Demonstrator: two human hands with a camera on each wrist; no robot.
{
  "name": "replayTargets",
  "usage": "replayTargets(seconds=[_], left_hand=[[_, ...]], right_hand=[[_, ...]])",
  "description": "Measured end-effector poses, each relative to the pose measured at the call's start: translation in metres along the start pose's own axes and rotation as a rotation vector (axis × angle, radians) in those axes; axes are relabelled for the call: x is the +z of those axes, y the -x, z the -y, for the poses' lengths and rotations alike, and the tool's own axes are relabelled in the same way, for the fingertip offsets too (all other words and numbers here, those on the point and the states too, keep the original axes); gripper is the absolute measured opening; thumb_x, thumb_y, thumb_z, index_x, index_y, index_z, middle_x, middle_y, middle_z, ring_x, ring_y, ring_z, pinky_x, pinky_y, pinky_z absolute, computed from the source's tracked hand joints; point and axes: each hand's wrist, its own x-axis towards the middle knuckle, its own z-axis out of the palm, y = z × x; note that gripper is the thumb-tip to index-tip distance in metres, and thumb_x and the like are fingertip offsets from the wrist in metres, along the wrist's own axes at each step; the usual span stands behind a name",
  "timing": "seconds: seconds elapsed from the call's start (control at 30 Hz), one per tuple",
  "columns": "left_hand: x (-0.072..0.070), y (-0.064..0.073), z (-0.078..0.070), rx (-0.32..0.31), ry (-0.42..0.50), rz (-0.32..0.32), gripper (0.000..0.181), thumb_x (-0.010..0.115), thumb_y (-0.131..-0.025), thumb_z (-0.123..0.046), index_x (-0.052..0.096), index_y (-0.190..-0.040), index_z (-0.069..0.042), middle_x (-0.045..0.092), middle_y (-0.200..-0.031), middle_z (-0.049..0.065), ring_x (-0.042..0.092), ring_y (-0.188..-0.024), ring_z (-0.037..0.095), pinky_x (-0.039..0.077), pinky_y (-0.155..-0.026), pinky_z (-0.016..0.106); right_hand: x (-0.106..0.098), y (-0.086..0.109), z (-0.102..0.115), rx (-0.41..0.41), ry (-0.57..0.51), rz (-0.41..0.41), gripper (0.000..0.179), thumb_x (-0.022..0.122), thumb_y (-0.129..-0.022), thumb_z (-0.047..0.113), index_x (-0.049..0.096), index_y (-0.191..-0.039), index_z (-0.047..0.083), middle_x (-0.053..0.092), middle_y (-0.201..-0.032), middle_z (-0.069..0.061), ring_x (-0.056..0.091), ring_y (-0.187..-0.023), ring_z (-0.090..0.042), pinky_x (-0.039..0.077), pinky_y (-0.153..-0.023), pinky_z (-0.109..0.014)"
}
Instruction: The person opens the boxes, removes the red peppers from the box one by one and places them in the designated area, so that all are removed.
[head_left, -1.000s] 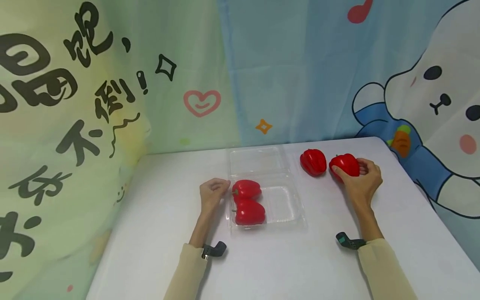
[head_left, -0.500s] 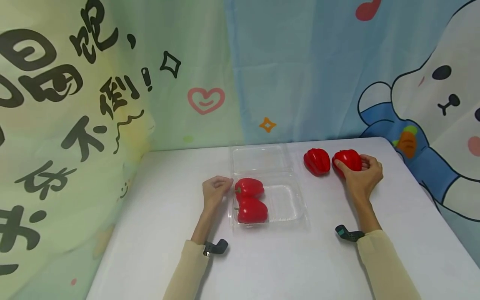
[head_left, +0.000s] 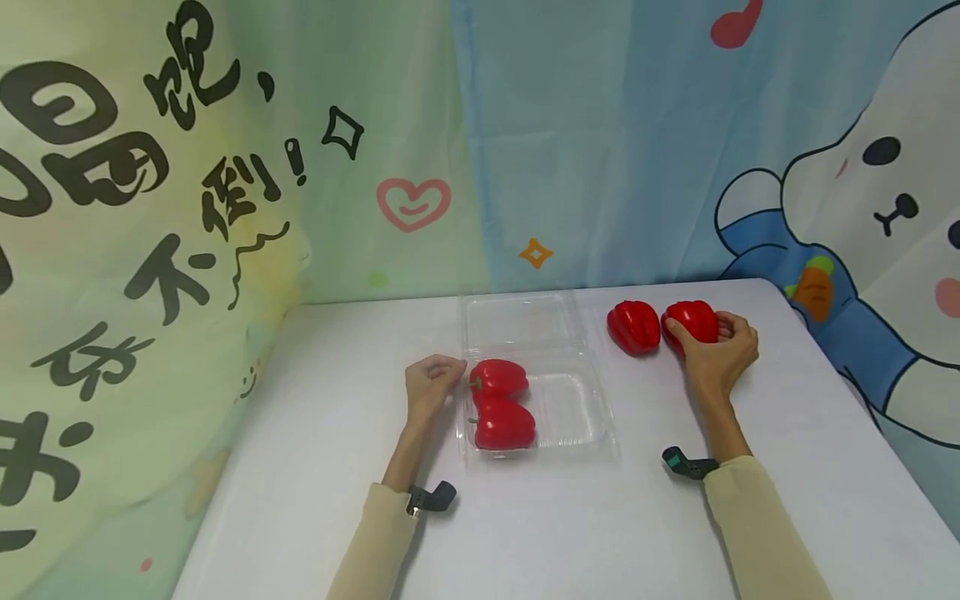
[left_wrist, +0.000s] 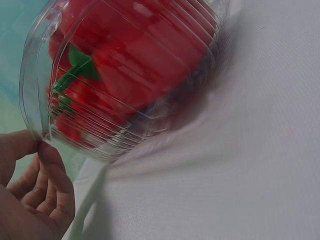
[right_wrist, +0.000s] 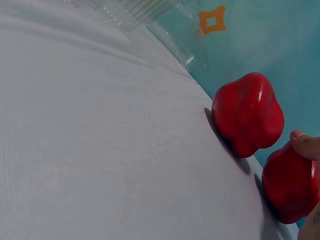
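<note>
At the far right of the table, my right hand [head_left: 722,350] grips a red bell pepper [head_left: 692,320], thumb on its near left side and fingers on its right. Close to that pepper's left stands another red bell pepper [head_left: 633,327]. My left hand [head_left: 429,385] pinches the left rim of a clear plastic clamshell box [head_left: 573,408] between thumb and forefinger, as the left wrist view shows. Inside the box's left half lie two red bell peppers, the rear one [head_left: 499,377] and the front one [head_left: 506,425], green stems facing left. The box's right half shows bare plastic.
The box's clear lid [head_left: 517,321] lies folded back toward the printed curtain [head_left: 585,167] behind the table. A white cloth-like surface covers the table [head_left: 570,533]. Dark wrist cameras sit on both wrists.
The head view has shifted slightly. My right hand has drawn its pepper a little to the left, nearer the neighbouring pepper. The left hand stays at the box's rim.
</note>
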Motion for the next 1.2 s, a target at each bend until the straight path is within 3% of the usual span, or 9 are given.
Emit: replayTargets(seconds=[0.4, 0.73, 1.2], left_hand=[[-0.0015, -0.0015, 0.0016, 0.007, 0.032, 0.017, 0.021, 0.080, -0.097, -0.020, 0.079, -0.097, 0.001, 0.081, -0.088, 0.018, 0.069, -0.076, 0.008, 0.056, -0.069, 0.022], [-0.0021, -0.0028, 0.0015, -0.012, 0.046, 0.021, 0.020, 0.081, -0.096, -0.020, 0.079, -0.096, 0.000, 0.081, -0.082, 0.013, 0.068, -0.073, 0.008, 0.053, -0.069, 0.023], [-0.0024, -0.0038, 0.0027, 0.007, 0.040, 0.020, 0.019, 0.080, -0.097, -0.019, 0.080, -0.097, 0.000, 0.081, -0.088, 0.018, 0.068, -0.075, 0.008, 0.056, -0.069, 0.022]], right_hand=[[0.0037, -0.0001, -0.0014, -0.033, 0.049, 0.016, 0.080, 0.084, -0.094, 0.050, 0.048, -0.157, 0.017, 0.049, -0.159, -0.010, 0.041, -0.148, -0.020, 0.047, -0.122, -0.047], [0.0046, -0.0014, 0.0014, -0.051, 0.019, -0.004, 0.067, 0.073, -0.101, 0.052, 0.057, -0.152, 0.012, 0.055, -0.151, -0.011, 0.041, -0.127, -0.004, 0.046, -0.111, -0.032], [0.0027, 0.0028, 0.0061, -0.014, 0.011, -0.003, 0.064, 0.064, -0.105, 0.053, 0.056, -0.155, 0.014, 0.055, -0.154, -0.010, 0.044, -0.129, -0.004, 0.047, -0.114, -0.030]])
